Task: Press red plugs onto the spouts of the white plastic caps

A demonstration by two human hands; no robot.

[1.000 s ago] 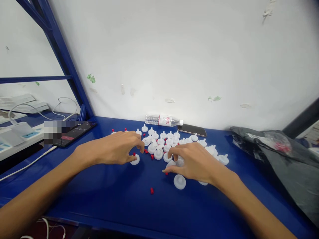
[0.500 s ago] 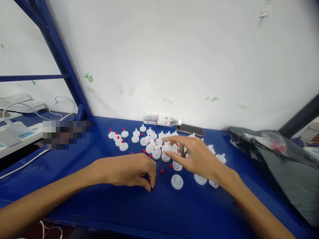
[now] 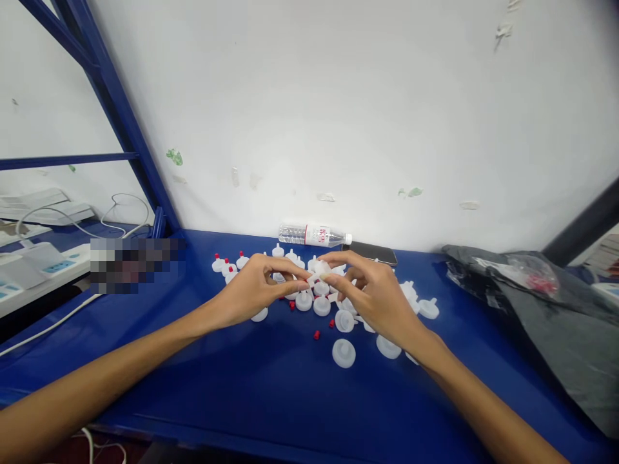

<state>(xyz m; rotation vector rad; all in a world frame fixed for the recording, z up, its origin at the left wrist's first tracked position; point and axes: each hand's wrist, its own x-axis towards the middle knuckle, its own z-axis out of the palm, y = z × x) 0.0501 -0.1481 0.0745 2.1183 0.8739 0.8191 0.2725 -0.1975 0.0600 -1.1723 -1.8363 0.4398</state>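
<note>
My right hand (image 3: 370, 287) pinches a white nozzle cap (image 3: 323, 268) between thumb and fingers, its spout turned toward the left. Facing it, my left hand (image 3: 264, 288) is closed in a pinch on a small red tip cap (image 3: 310, 281), mostly hidden by the fingertips. The two hands nearly meet at the spout. Beneath them are several white nozzle caps (image 3: 322, 306), some upright and some tipped over. Loose red tip caps (image 3: 316, 335) lie among them. To the left, partly behind my left hand, several white nozzle caps with red tips (image 3: 217, 263) stand upright.
A clear water bottle (image 3: 314, 234) lies against the wall, next to a dark phone (image 3: 372, 252). On the right a dark plastic bag (image 3: 532, 322) covers part of the blue table (image 3: 271, 393). White power strips (image 3: 58, 264) and cables sit at the left behind a blue frame post (image 3: 130, 129).
My left hand has risen from the table surface toward my right hand, bringing the red tip cap to the spout. The right hand has shifted slightly, still gripping the white nozzle cap.
</note>
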